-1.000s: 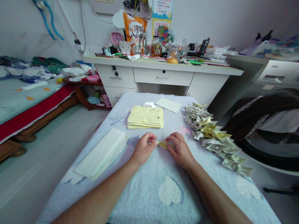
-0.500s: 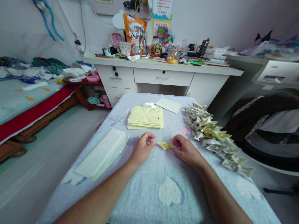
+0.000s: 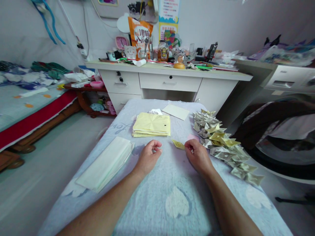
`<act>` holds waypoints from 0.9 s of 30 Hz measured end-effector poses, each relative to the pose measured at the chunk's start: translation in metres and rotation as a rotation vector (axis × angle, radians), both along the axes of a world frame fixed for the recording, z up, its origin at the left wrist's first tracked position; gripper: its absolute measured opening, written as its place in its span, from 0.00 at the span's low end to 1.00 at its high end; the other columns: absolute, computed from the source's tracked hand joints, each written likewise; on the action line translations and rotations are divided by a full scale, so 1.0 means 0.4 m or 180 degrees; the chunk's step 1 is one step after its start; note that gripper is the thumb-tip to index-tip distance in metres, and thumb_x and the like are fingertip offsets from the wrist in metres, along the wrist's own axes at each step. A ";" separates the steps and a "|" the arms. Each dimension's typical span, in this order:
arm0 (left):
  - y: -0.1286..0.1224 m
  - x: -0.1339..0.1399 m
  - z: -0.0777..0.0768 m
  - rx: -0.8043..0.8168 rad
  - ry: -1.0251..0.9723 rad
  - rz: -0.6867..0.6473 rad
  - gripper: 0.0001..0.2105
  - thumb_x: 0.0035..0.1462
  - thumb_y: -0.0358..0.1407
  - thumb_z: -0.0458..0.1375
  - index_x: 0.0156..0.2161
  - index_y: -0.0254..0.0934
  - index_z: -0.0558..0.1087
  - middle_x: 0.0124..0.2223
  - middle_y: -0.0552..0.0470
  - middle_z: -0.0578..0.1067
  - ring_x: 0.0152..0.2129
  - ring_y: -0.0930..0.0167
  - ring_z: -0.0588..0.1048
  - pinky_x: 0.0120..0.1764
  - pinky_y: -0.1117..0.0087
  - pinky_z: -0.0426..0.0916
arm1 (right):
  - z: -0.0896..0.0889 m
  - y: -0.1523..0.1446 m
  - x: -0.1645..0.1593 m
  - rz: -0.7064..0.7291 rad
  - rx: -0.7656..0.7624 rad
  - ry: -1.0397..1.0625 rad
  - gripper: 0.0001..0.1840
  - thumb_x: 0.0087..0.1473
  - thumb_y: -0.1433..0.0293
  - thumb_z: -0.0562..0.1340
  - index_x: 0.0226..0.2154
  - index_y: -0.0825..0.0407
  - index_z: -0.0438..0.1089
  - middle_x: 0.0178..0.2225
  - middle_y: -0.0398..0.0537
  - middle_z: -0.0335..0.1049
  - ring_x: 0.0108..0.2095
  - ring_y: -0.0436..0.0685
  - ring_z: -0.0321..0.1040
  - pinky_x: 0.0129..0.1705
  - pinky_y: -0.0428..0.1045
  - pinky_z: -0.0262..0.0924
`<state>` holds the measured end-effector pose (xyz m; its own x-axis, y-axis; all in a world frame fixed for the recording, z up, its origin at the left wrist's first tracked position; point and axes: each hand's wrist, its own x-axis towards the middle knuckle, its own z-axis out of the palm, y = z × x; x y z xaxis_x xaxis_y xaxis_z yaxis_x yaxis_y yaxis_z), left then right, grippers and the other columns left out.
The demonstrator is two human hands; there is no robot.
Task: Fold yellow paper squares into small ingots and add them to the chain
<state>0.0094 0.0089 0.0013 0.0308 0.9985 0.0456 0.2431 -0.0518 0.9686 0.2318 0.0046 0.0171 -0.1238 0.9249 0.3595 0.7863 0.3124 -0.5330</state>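
Observation:
My right hand pinches one end of a small yellow folded-paper boat, a little above the cloth. My left hand rests to its left with thumb and curled fingers brought together; nothing shows in them. Beyond the hands lies a stack of yellow paper sheets, creased at the centre. A bundle of long pale folded papers is left of my left hand. Right of my right hand, a row of folded paper boats, silver-grey and yellow, runs along the table's side.
A pale blue cloth with hearts covers the table. A cream card and a crumpled white paper lie at its far end. Behind stands a cluttered white desk, a washing machine at right, a bed at left.
My right hand has lifted the yellow paper boat and moved it slightly right and away, off from my left hand. My left hand has stayed nearly in place.

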 end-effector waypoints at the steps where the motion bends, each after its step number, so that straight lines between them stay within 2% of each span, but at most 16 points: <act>1: 0.000 0.000 0.000 -0.0002 -0.0016 0.0003 0.08 0.47 0.31 0.56 0.36 0.36 0.70 0.36 0.53 0.72 0.33 0.72 0.70 0.38 0.72 0.63 | -0.002 0.003 0.006 -0.0177 0.0130 -0.0010 0.05 0.50 0.75 0.55 0.29 0.53 0.66 0.28 0.46 0.67 0.29 0.53 0.63 0.32 0.47 0.55; 7: 0.004 0.001 -0.002 0.0018 -0.0022 -0.0016 0.08 0.47 0.31 0.57 0.36 0.36 0.70 0.36 0.53 0.72 0.32 0.72 0.70 0.38 0.71 0.63 | -0.014 0.013 0.039 -0.1120 0.0538 -0.0142 0.07 0.50 0.73 0.55 0.30 0.52 0.68 0.29 0.48 0.70 0.28 0.55 0.64 0.32 0.48 0.55; 13: 0.005 0.000 -0.011 0.0070 -0.0009 -0.0084 0.07 0.48 0.31 0.56 0.35 0.36 0.70 0.35 0.53 0.72 0.31 0.72 0.70 0.38 0.70 0.64 | -0.005 0.011 0.034 -0.0984 0.0698 -0.0057 0.07 0.52 0.71 0.55 0.31 0.52 0.68 0.29 0.48 0.70 0.28 0.55 0.64 0.32 0.48 0.56; 18: 0.006 -0.001 -0.016 0.0076 0.0015 -0.0126 0.07 0.48 0.31 0.56 0.36 0.36 0.70 0.35 0.53 0.72 0.31 0.73 0.70 0.37 0.71 0.65 | 0.025 0.005 0.041 -0.1045 0.0817 0.0053 0.06 0.53 0.72 0.55 0.31 0.52 0.67 0.28 0.46 0.67 0.27 0.53 0.62 0.31 0.48 0.56; 23: 0.007 -0.002 -0.018 0.0048 -0.0016 -0.0107 0.07 0.48 0.32 0.56 0.35 0.36 0.70 0.35 0.54 0.72 0.30 0.73 0.70 0.35 0.73 0.64 | 0.081 -0.002 0.122 -0.1367 0.1272 -0.0332 0.06 0.53 0.70 0.55 0.29 0.51 0.67 0.30 0.50 0.68 0.34 0.58 0.62 0.37 0.51 0.56; 27: 0.008 -0.003 -0.021 0.0016 -0.0079 -0.0122 0.07 0.47 0.32 0.57 0.35 0.37 0.70 0.34 0.54 0.72 0.29 0.74 0.69 0.34 0.73 0.63 | 0.111 -0.007 0.212 -0.1673 0.1227 -0.0604 0.07 0.52 0.68 0.56 0.29 0.51 0.69 0.32 0.51 0.69 0.34 0.60 0.61 0.36 0.52 0.54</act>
<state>0.0083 0.0122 -0.0072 0.0677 0.9964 0.0518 0.2166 -0.0654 0.9741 0.3168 0.0019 0.0614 0.2136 0.6896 0.6920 0.9546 0.0032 -0.2978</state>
